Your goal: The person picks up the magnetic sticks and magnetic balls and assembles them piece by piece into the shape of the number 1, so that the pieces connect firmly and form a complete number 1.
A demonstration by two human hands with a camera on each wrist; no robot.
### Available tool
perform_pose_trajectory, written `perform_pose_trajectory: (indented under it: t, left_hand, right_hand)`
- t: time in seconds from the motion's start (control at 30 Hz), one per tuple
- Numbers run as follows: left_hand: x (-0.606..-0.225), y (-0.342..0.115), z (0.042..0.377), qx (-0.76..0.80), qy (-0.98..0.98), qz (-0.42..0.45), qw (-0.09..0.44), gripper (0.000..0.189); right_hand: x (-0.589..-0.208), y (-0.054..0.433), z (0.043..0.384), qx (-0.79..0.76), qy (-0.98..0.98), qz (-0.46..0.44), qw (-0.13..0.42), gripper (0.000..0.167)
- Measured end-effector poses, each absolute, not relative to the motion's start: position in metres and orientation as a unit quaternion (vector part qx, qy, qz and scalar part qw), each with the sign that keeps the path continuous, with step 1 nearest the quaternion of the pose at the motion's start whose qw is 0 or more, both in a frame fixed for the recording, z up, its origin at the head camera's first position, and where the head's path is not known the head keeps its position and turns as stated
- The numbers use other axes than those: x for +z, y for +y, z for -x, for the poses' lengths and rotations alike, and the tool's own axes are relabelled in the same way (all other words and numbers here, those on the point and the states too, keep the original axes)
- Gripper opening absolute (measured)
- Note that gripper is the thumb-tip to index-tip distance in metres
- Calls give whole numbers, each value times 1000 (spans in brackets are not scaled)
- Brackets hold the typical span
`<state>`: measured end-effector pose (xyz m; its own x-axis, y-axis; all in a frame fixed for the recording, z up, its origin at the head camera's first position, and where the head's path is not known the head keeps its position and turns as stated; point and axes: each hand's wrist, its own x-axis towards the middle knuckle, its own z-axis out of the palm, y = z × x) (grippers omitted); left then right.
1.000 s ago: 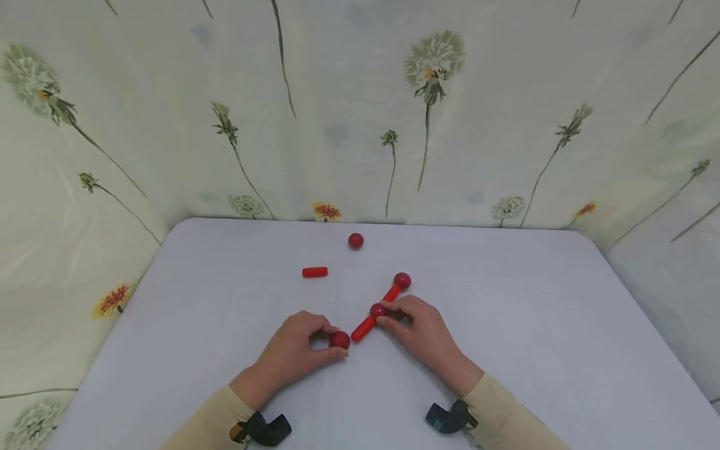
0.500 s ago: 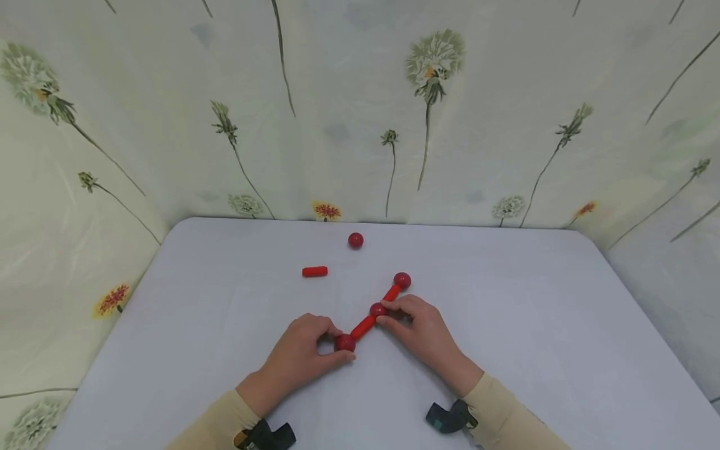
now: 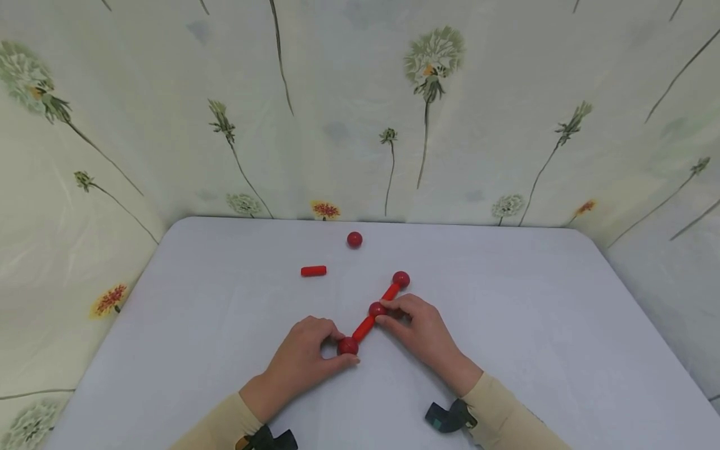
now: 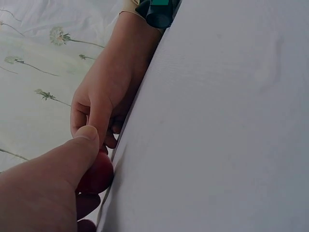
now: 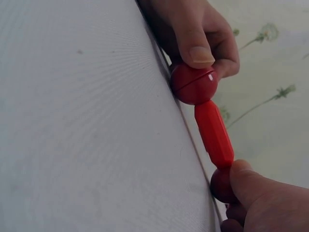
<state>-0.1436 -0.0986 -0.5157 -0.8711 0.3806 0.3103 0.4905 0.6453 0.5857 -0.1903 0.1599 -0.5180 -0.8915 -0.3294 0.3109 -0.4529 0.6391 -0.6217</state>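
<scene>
A chain of dark red balls and bright red rods runs diagonally over the white table. My left hand [image 3: 306, 353] pinches the near end ball [image 3: 348, 346] between thumb and fingers. In the right wrist view a seam line crosses that ball, and a faceted rod [image 5: 214, 134] meets it. My right hand [image 3: 419, 328] pinches the middle ball [image 3: 377, 309] at the rod's other end. Beyond it a second rod [image 3: 390, 292] leads to the far end ball [image 3: 401, 279]. The left wrist view shows the left thumb over its ball [image 4: 98, 175], with the rod hidden.
A loose red rod [image 3: 313, 271] lies left of the chain on the white table [image 3: 534, 312]. Farther back sits a single red ball [image 3: 354, 239]. A flower-printed cloth [image 3: 349, 94] stands behind the table's back edge.
My left hand has moved right and slightly nearer with its ball, which now meets the near rod's end after a gap before. The right hand keeps its place on the middle ball.
</scene>
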Motion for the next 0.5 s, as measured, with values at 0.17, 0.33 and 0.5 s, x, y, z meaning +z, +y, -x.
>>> perform_pose_trajectory:
  t: [0.17,0.33,0.5]
  left_hand:
    - [-516,-99,144,-346,-903,242,82,36]
    - [-517,-99,144,-354,-899,244,81,33]
    - [-517,-100,145,-361,-895,247,86,30]
  right_hand:
    - [-518,160,190,365,-902,-216,83,31]
    - [-518,160,190,368,-900,-216,82,31]
    - [-518,159,190,366,-904,-208,74,33]
